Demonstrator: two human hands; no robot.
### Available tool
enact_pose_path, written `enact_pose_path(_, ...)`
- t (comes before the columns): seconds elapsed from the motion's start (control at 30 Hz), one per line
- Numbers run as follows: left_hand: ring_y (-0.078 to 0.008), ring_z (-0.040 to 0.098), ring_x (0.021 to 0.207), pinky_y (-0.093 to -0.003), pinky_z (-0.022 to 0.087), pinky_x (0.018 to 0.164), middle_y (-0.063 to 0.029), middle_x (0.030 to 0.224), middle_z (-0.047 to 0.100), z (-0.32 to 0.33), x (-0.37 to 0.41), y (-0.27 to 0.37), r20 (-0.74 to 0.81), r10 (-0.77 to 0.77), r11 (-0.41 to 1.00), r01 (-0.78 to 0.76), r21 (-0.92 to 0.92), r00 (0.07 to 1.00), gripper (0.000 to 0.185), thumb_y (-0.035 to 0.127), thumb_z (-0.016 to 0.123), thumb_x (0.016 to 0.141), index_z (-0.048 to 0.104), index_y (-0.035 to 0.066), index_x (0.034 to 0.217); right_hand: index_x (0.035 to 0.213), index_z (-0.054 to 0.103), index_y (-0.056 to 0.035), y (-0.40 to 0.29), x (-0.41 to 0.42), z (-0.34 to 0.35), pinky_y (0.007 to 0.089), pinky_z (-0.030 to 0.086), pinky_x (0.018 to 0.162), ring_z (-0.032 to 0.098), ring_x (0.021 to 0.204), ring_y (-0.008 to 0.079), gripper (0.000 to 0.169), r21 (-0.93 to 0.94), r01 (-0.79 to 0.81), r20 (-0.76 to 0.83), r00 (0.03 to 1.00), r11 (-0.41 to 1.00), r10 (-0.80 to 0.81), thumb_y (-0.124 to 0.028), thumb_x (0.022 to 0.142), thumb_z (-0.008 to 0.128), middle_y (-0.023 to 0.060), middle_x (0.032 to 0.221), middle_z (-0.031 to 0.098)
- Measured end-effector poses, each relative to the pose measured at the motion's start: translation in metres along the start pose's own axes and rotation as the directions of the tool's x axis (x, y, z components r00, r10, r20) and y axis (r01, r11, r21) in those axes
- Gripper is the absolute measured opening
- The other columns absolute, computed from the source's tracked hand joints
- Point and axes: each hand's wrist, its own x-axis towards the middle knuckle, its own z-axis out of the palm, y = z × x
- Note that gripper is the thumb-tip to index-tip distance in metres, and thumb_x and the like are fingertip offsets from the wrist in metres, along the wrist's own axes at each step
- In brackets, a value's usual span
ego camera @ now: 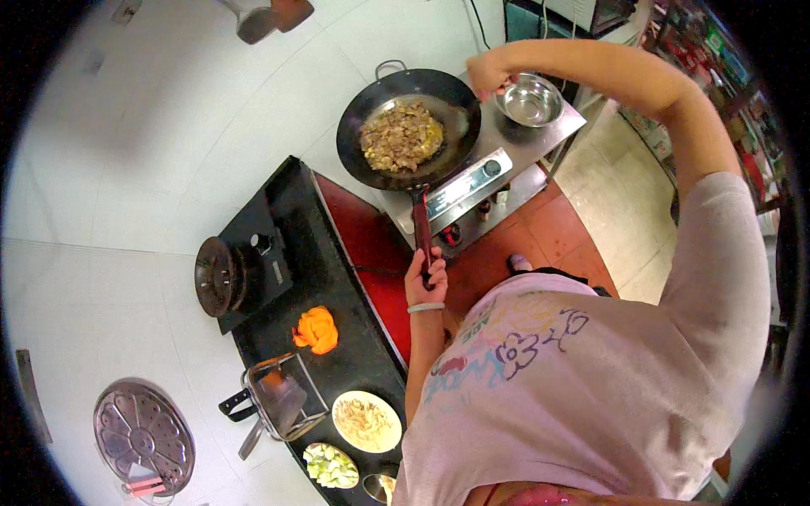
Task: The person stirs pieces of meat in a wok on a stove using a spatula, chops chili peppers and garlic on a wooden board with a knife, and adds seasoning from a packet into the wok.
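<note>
A black wok [452, 152] sits on a stainless steel stand, with browned chopped food [402, 136], probably meat, and some yellow bits in it. My left hand [426, 278] is wrapped around the end of its dark red handle [422, 221]. Beyond the far right rim, my right hand [488, 74] is curled between the wok and a shiny metal bowl [533, 101]. Whether those fingers grip something is unclear; a pale blur shows inside the wok just below them.
The steel stand [573, 120] has a control panel with a knob [492, 167]. Left, a black counter [316, 265] bears a burner [221, 275], an orange bundle [316, 330], a wire rack with knives [288, 398], a plate of pale shreds [367, 422] and chopped green-white vegetables [330, 466].
</note>
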Motion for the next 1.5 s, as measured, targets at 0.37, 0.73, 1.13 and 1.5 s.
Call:
enact_pose_path(0.37, -0.0116, 0.044, 0.058, -0.0193, 0.037, 0.039, -0.0147, 0.091, 0.053, 0.010, -0.001, -0.005, -0.013, 0.033, 0.999, -0.033, 0.034, 0.999, 0.029, 0.018, 0.050, 0.092, 0.042, -0.002, 0.111, 0.073, 0.049, -0.0089, -0.071, 0.060, 0.125, 0.0234, 0.028, 0.031, 0.035, 0.036, 0.0087, 0.017, 0.941, 0.042, -0.050, 0.999, 0.335, 0.014, -0.019, 0.082, 0.059, -0.0001, 0.052, 0.046)
enact_pose_path(0.73, -0.0133, 0.047, 0.060, -0.0198, 0.039, 0.041, -0.0153, 0.092, 0.057, 0.008, -0.009, -0.006, -0.113, 0.176, 0.979, -0.162, 0.125, 0.978, 0.032, 0.023, 0.050, 0.093, 0.047, -0.002, 0.112, 0.077, 0.044, -0.0098, 0.017, 0.012, 0.013, 0.0179, 0.021, 0.030, 0.030, 0.035, 0.0018, 0.017, 0.956, -0.223, 0.255, 0.954, 0.191, -0.159, -0.020, 0.089, 0.051, 0.0011, 0.056, 0.047)
enact_pose_path(1.13, -0.0115, 0.056, 0.088, -0.0244, 0.045, 0.079, -0.0055, 0.101, 0.062, 0.034, -0.019, -0.043, 0.235, 0.762, -0.144, -0.196, 0.970, 0.603, 0.050, 0.009, 0.067, 0.079, 0.049, -0.003, 0.124, 0.100, 0.064, -0.0051, 0.072, 0.070, 0.062, 0.0335, 0.046, 0.052, 0.055, 0.056, 0.0176, 0.027, 0.169, 0.331, -0.281, 0.919, 0.928, -0.277, -0.020, 0.080, 0.055, 0.0054, 0.065, 0.059)
enact_pose_path(1.5, -0.0170, 0.060, 0.091, -0.0279, 0.045, 0.082, -0.0124, 0.105, 0.063, 0.011, -0.021, -0.039, 0.308, 0.788, -0.244, -0.189, 0.951, 0.533, 0.051, 0.017, 0.067, 0.079, 0.051, -0.001, 0.124, 0.123, 0.054, -0.0122, 0.002, 0.004, 0.026, 0.0437, 0.048, 0.077, 0.061, 0.084, 0.0349, 0.043, -0.413, 0.380, -0.320, 0.790, 0.827, -0.523, -0.016, 0.080, 0.056, 0.0202, 0.092, 0.063)
